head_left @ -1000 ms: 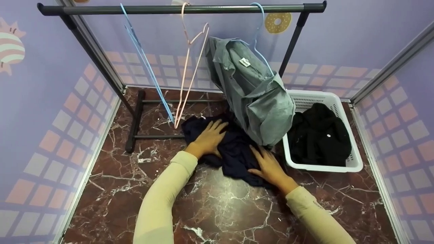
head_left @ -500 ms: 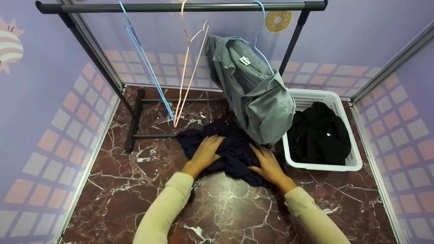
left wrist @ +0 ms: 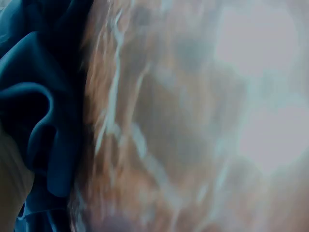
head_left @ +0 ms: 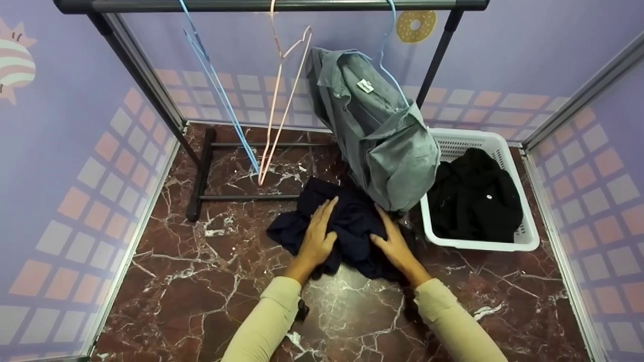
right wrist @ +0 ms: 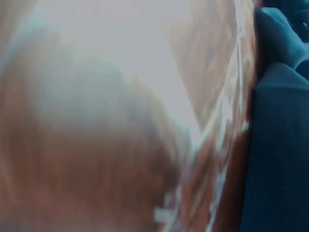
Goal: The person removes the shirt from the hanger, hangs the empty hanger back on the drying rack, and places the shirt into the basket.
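Observation:
A crumpled navy garment (head_left: 352, 213) lies bunched on the marble-patterned floor in the head view. My left hand (head_left: 317, 241) rests on its left part with straight fingers, thumb apart. On the right side, my right hand (head_left: 395, 245) presses the cloth, also with extended fingers. The left wrist view has folds of the garment (left wrist: 41, 106) along its left edge, beside part of the left hand (left wrist: 12, 181). In the right wrist view the garment (right wrist: 280, 150) fills the right edge; the hand itself is out of that picture.
A grey shirt (head_left: 382, 136) on a blue hanger hangs from the rack's bar (head_left: 226, 6), right over the navy garment. Left of it hang a pink hanger (head_left: 275, 100) and blue hangers (head_left: 221, 95). A white basket (head_left: 526, 236) with black clothing (head_left: 478, 201) stands right.
My left hand has drawn back, then shifted right, closer to the right hand. The navy garment has bunched up narrower between them. The right hand has barely moved.

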Motion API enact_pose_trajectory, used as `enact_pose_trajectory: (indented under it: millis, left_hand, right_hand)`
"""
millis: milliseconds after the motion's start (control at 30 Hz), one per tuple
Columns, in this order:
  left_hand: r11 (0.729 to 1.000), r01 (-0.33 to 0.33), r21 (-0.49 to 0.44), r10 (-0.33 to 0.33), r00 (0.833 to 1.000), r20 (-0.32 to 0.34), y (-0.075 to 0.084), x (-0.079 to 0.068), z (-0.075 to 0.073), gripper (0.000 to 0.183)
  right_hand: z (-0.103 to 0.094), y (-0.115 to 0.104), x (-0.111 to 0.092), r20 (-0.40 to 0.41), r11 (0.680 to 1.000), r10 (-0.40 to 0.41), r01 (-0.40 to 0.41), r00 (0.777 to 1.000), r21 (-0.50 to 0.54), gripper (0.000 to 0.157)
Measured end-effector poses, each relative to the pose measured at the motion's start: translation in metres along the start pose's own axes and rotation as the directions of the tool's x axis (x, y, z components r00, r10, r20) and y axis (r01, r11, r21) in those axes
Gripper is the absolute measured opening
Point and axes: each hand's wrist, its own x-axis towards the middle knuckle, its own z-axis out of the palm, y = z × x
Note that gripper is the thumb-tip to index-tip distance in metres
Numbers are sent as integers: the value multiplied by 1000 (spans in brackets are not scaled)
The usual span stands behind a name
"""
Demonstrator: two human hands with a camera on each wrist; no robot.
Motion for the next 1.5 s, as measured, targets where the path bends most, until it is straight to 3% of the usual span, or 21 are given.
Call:
enact_pose_trajectory:
  millis: [167,367,600,700,867,1100,1333,1500]
  left_hand:
    - [995,-54,-88,45,993,-110,6,0,8,62]
    - [987,-2,-159,-25,986,-167,17,1,24,77]
    - [965,60,-257,-125,961,-247,27,3,36,87]
    - [947,71,-312,-160,950,-268,34,3,37,94]
    - [941,54,-333,-156,945,-288,51,4,34,99]
    - [951,41,-306,-125,957,-261,92,5,18,95]
    - [936,-47,-348,-37,972,-231,136,1,13,95]
    - [918,-160,-364,67,964,-256,169,0,18,95]
  right_hand:
    - [12,-8,1,-8,992,-60,61,998,110,66]
    - [23,-31,5,-24,980,-35,39,999,197,66]
    - [19,-73,11,-100,963,-45,70,994,261,62]
    - [23,-70,16,-138,957,-50,87,989,278,60]
    - [25,-59,17,-149,940,-39,87,988,330,63]
    - [3,-81,1,-179,906,-113,175,977,386,71]
    - [-32,-106,-21,-224,884,-257,322,940,338,86]
    - [-66,-127,-37,-229,843,-343,406,911,354,90]
